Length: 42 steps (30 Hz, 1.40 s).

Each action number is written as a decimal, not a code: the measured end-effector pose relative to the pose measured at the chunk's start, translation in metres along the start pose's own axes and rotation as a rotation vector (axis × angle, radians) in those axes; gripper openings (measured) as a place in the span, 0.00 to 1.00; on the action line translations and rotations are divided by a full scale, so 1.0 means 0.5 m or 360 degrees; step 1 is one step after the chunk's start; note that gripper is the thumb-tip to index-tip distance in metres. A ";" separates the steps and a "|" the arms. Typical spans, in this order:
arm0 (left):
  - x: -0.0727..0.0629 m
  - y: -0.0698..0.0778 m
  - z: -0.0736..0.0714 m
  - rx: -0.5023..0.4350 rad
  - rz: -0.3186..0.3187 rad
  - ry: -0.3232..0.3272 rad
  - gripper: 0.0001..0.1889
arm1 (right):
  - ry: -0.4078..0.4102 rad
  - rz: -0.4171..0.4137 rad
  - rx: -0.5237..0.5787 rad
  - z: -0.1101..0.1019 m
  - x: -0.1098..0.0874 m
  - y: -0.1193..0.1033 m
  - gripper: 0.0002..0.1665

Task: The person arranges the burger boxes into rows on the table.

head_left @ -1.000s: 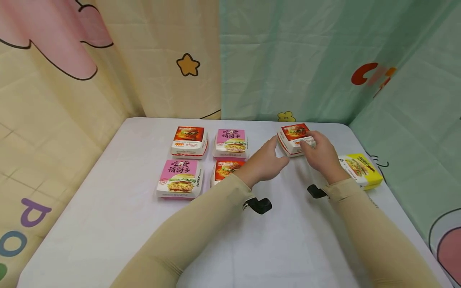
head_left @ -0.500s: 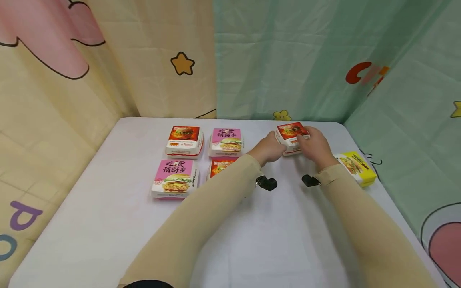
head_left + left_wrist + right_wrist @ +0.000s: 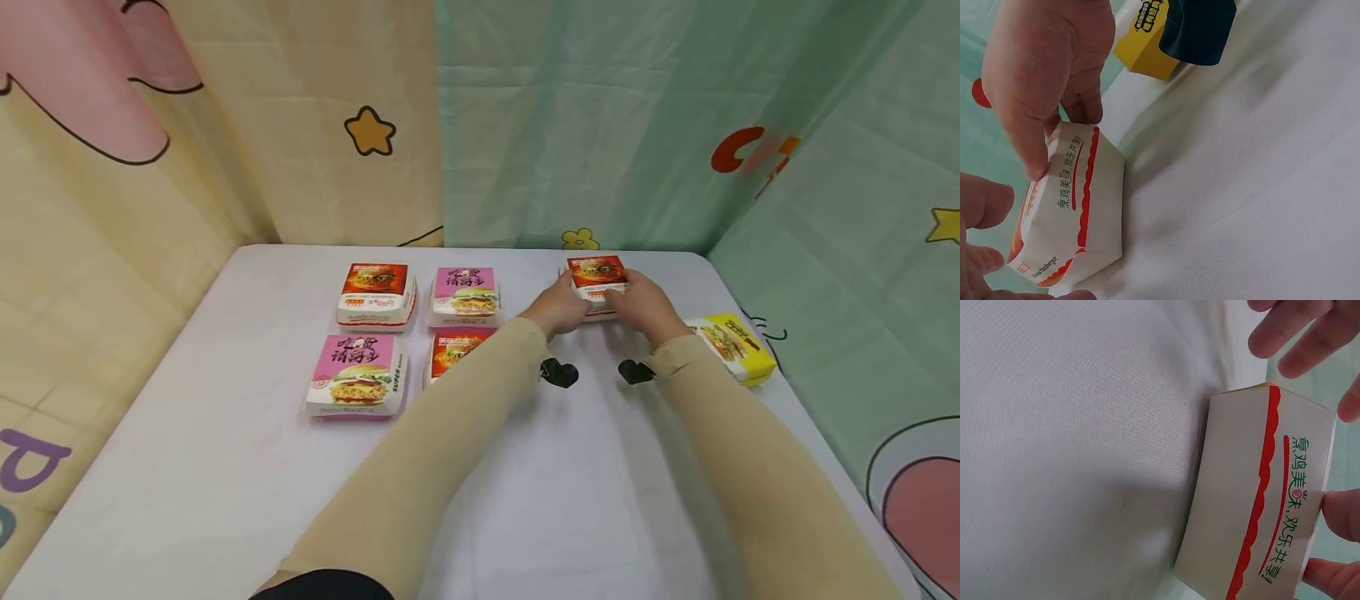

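At the back of the white table [image 3: 480,517], a red-and-white burger box [image 3: 597,273] stands nearly square to the far edge, between both hands. My right hand [image 3: 643,308] grips its right end, thumb on the lid and fingers at the side. On the other end is my left hand [image 3: 558,307], with fingers spread around the corner. In the left wrist view, a gap shows between the left thumb [image 3: 991,203] and the box. The right wrist view shows the box's front wall [image 3: 1229,487] with a red scalloped stripe, low on the tabletop.
Left of the hands sit another red-and-white box [image 3: 375,293], a pink box [image 3: 463,296] and a nearer pink box [image 3: 357,375]. A further red box [image 3: 453,348] is partly hidden by the left forearm. Beside the right wrist lies a yellow box [image 3: 735,346]. Curtains enclose the table.
My left hand has come up to the box's left end. The box has turned from skewed to nearly straight, with the right hand staying on it. The head view has shifted slightly.
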<state>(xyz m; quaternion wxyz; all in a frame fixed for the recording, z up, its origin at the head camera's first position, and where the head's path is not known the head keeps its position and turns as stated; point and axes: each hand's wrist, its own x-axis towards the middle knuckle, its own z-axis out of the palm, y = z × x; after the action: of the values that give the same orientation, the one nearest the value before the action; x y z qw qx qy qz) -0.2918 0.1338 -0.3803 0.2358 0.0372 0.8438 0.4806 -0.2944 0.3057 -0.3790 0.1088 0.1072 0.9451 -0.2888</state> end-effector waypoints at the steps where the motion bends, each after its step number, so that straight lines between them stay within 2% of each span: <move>1: 0.003 0.000 0.001 0.0002 -0.0008 -0.0001 0.42 | -0.0001 -0.0013 -0.0020 0.001 0.000 -0.001 0.44; 6: 0.012 0.000 0.004 0.0019 -0.0011 -0.0013 0.40 | -0.0004 -0.0044 -0.0091 0.005 0.001 -0.004 0.45; 12: 0.015 -0.005 0.006 0.0105 0.0028 0.0004 0.38 | -0.0032 0.0004 -0.0097 0.007 0.003 -0.002 0.44; 25: -0.001 -0.018 0.007 0.0154 0.0118 0.0107 0.34 | 0.0013 0.0029 -0.0107 0.016 -0.006 -0.004 0.43; 35: 0.018 -0.030 0.013 0.0088 0.0054 0.0121 0.34 | -0.0007 0.0048 -0.0087 0.020 -0.012 -0.008 0.44; 42: 0.010 -0.034 0.014 0.0007 -0.0004 0.0143 0.34 | -0.0012 0.0049 -0.0045 0.024 -0.014 -0.013 0.44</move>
<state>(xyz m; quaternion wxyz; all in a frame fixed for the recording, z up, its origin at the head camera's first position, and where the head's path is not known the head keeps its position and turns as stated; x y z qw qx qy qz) -0.2903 0.1318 -0.3989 0.1982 0.0150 0.8547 0.4795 -0.2880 0.2926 -0.3833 0.1184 0.1191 0.9470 -0.2740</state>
